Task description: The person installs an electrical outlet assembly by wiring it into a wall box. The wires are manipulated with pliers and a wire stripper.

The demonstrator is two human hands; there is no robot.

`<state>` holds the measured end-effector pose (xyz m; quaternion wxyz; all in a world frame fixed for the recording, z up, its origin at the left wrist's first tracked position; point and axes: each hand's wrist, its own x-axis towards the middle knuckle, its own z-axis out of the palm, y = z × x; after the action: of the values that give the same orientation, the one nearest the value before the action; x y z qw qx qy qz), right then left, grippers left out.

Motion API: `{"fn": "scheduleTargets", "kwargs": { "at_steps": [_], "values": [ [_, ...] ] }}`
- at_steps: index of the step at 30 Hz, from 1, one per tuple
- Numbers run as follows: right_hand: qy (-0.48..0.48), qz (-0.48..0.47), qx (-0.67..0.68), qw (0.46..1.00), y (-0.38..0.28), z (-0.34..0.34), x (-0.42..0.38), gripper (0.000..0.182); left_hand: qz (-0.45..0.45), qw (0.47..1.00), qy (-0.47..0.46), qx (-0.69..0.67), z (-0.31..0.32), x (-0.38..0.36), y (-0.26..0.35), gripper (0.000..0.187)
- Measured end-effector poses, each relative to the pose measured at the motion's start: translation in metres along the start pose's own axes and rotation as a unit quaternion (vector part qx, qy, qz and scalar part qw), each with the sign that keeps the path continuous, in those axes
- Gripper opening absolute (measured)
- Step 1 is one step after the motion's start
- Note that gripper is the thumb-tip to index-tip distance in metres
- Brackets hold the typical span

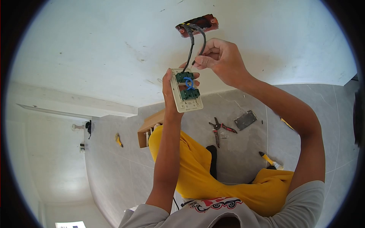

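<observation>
My left hand (168,88) is closed around a white switch plate (194,106), its back turned towards me. Two green terminal modules (190,94) sit in the plate, with a short blue wire (189,83) looped between them. One black wire (190,51) runs from the wall box (201,26) into the upper module. My right hand (222,60) pinches a second black wire (204,38) near its end, just above the plate. That end appears apart from the modules. The wall box is a reddish recess in the white wall.
On the grey tiled floor lie wire strippers (217,129) with red and black handles, a dark rectangular plate (245,120) and a yellow-handled tool (270,159). An open cardboard box (143,138) stands beside my leg. Another yellow tool (119,140) lies further left.
</observation>
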<state>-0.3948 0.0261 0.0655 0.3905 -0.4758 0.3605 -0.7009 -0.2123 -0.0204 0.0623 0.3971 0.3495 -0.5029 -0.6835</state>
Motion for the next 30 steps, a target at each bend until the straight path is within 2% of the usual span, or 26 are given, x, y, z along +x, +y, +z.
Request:
{"fn": "scheduleTargets", "kwargs": {
  "at_steps": [14, 16, 20, 22, 24, 26, 27, 29, 30],
  "values": [
    [-0.015, 0.015, -0.005, 1.000, 0.012, 0.005, -0.002, 0.011, -0.005, 0.999, -0.023, -0.043, 0.001, 0.003, -0.002, 0.074],
    [-0.010, 0.018, 0.008, 1.000, 0.014, 0.008, -0.003, 0.010, -0.002, 0.998, -0.020, -0.055, 0.003, 0.001, -0.001, 0.067],
    [-0.006, 0.025, 0.004, 1.000, 0.020, 0.010, -0.001, 0.011, 0.006, 0.999, -0.023, -0.043, 0.003, -0.001, 0.000, 0.068],
    [-0.010, 0.029, 0.000, 1.000, 0.020, 0.010, 0.000, 0.014, 0.053, 0.998, 0.031, 0.015, 0.005, -0.002, 0.000, 0.068],
    [-0.012, 0.031, -0.004, 0.999, 0.018, 0.009, 0.000, 0.017, 0.079, 0.996, 0.040, 0.019, 0.009, -0.003, 0.000, 0.068],
    [0.030, -0.012, -0.182, 0.983, 0.014, 0.007, 0.001, 0.023, 0.104, 0.993, 0.049, 0.024, 0.011, -0.003, -0.001, 0.069],
    [0.029, -0.012, -0.182, 0.983, 0.015, 0.007, 0.002, 0.023, 0.108, 0.992, 0.050, 0.031, 0.010, -0.004, -0.002, 0.069],
    [0.159, -0.136, -0.294, 0.932, 0.018, 0.008, 0.002, 0.026, 0.113, 0.992, 0.051, 0.039, 0.010, -0.004, -0.002, 0.070],
    [0.158, -0.137, -0.295, 0.933, 0.018, 0.006, 0.003, 0.026, 0.110, 0.992, 0.039, 0.041, 0.010, -0.004, -0.002, 0.070]
  ]
}}
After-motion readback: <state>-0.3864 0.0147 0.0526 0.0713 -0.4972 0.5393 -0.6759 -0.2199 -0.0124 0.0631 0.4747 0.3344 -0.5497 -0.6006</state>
